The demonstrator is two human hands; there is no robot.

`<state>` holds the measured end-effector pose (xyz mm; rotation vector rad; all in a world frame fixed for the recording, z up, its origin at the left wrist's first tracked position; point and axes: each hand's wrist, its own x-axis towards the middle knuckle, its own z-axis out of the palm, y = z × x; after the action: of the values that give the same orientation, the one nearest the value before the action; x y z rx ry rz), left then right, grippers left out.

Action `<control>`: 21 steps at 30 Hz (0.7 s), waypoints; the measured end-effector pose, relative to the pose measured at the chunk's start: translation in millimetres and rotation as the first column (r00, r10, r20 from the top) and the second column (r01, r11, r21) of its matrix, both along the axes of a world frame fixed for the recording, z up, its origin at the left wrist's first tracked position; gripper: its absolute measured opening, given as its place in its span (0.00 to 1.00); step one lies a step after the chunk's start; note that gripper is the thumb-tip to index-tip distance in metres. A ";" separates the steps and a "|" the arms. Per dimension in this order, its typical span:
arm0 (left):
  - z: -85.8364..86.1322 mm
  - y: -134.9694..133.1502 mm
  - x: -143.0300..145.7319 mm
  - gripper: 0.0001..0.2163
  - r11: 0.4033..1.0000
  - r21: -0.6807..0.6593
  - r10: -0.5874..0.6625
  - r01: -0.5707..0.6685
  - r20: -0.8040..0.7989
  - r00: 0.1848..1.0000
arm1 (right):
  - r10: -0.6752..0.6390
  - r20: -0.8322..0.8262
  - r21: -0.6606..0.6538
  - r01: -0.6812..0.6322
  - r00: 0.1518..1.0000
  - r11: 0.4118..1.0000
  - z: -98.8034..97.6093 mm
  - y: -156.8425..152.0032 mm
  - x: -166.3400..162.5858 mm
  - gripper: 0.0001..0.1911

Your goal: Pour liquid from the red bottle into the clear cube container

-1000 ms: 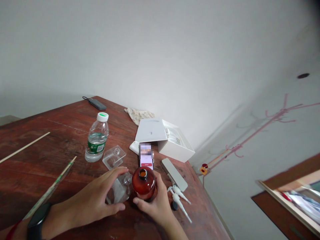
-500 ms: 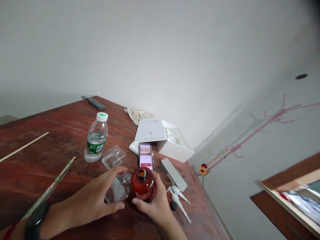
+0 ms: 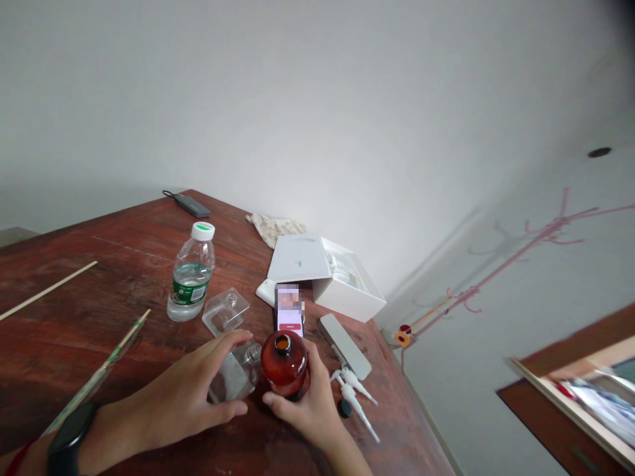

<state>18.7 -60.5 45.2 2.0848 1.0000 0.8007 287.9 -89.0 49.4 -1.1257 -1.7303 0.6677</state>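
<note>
My right hand (image 3: 310, 403) is wrapped round a reddish-brown bottle (image 3: 284, 363), which stands upright with its mouth uncapped. Beside it, my left hand (image 3: 203, 383) curves round a clear square bottle (image 3: 233, 375), tilted with its neck toward the brown one; the thumb lies on the near side, fingers on the far side. Another clear empty bottle (image 3: 225, 312) lies just beyond my left hand. To the right of the brown bottle are white pump heads (image 3: 353, 396) and a small black cap (image 3: 344, 408).
A water bottle (image 3: 191, 274) with a green label stands left. Behind the hands are a phone (image 3: 289, 311), an open white box (image 3: 347, 297), a grey case (image 3: 346, 345) and a cloth (image 3: 272, 228). Wooden sticks (image 3: 106, 363) lie left; a dark grey device (image 3: 191, 205) sits at the back.
</note>
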 end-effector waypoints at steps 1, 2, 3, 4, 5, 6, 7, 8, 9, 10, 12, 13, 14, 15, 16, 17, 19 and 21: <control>-0.2 -0.3 -0.4 0.38 1.000 0.003 0.005 -0.005 0.004 1.000 | -0.005 0.003 -0.001 0.005 1.000 1.000 -0.4 -0.1 0.3 0.43; -0.7 -0.3 -0.6 0.38 1.000 0.005 0.007 -0.007 0.007 1.000 | -0.011 0.007 -0.002 0.011 1.000 1.000 -0.8 -0.2 0.7 0.44; -1.5 0.1 -0.5 0.38 1.000 0.010 0.006 -0.006 0.010 1.000 | -0.015 0.012 -0.006 0.015 1.000 1.000 -1.3 -0.3 1.1 0.44; -2.3 0.8 -0.3 0.38 1.000 0.014 0.004 -0.004 0.011 1.000 | -0.017 0.015 -0.010 0.017 1.000 1.000 -1.7 -0.4 1.5 0.44; -3.3 1.7 0.2 0.38 1.000 0.017 0.000 -0.001 0.010 1.000 | -0.016 0.017 -0.013 0.017 1.000 1.000 -2.0 -0.4 1.8 0.44; -4.2 2.7 0.7 0.39 1.000 0.021 -0.002 0.002 0.009 1.000 | -0.013 0.018 -0.013 0.014 1.000 1.000 -2.1 -0.4 1.9 0.44; -5.2 3.7 1.1 0.39 1.000 0.024 -0.004 0.004 0.007 1.000 | -0.009 0.017 -0.011 0.010 1.000 1.000 -2.1 -0.2 2.0 0.44; -6.1 4.5 1.4 0.39 1.000 0.025 -0.006 0.006 0.005 1.000 | -0.005 0.015 -0.008 0.005 1.000 1.000 -1.9 -0.1 2.0 0.44; -7.2 5.0 1.5 0.39 1.000 0.023 -0.006 0.006 0.001 1.000 | -0.002 0.012 -0.007 0.002 1.000 1.000 -1.7 0.1 1.9 0.43; -8.4 5.3 1.4 0.39 1.000 0.022 -0.006 0.006 0.000 1.000 | 0.002 0.006 -0.008 -0.002 1.000 1.000 -1.4 0.3 1.7 0.43; -11.7 5.4 0.8 0.39 1.000 0.025 -0.006 0.006 0.002 1.000 | 0.012 -0.009 -0.015 -0.013 1.000 1.000 -1.0 0.5 1.2 0.42; -13.8 5.4 0.3 0.39 1.000 0.026 -0.004 0.004 0.003 1.000 | 0.015 -0.013 -0.017 -0.015 1.000 1.000 -0.9 0.6 1.0 0.42; -16.1 5.5 -0.1 0.40 1.000 0.029 -0.001 0.000 0.005 1.000 | 0.016 -0.014 -0.017 -0.017 1.000 1.000 -1.0 0.6 0.9 0.42; -18.4 5.7 -0.4 0.40 0.999 0.033 0.002 -0.002 0.004 1.000 | 0.014 -0.011 -0.014 -0.014 1.000 1.000 -1.2 0.5 0.8 0.42; -20.6 6.0 -0.7 0.40 0.999 0.035 0.004 -0.004 0.001 1.000 | 0.010 -0.006 -0.012 -0.010 1.000 1.000 -1.4 0.5 0.7 0.43; -22.6 6.4 -0.9 0.41 0.999 0.038 0.007 -0.007 -0.002 1.000 | 0.005 -0.002 -0.010 -0.005 1.000 1.000 -1.6 0.4 0.7 0.43; -25.5 7.4 -1.1 0.41 0.999 0.045 0.007 -0.007 -0.001 1.000 | 0.001 -0.003 -0.009 -0.001 1.000 1.000 -1.9 0.4 0.6 0.44; -27.0 8.2 -1.1 0.40 0.999 0.052 -0.001 0.001 0.004 1.000 | 0.004 -0.006 -0.008 -0.004 1.000 1.000 -2.0 0.5 0.7 0.44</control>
<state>17.6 -52.3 18.2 2.1268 0.9863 0.8381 288.7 -88.4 47.4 -1.1255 -1.7268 0.6802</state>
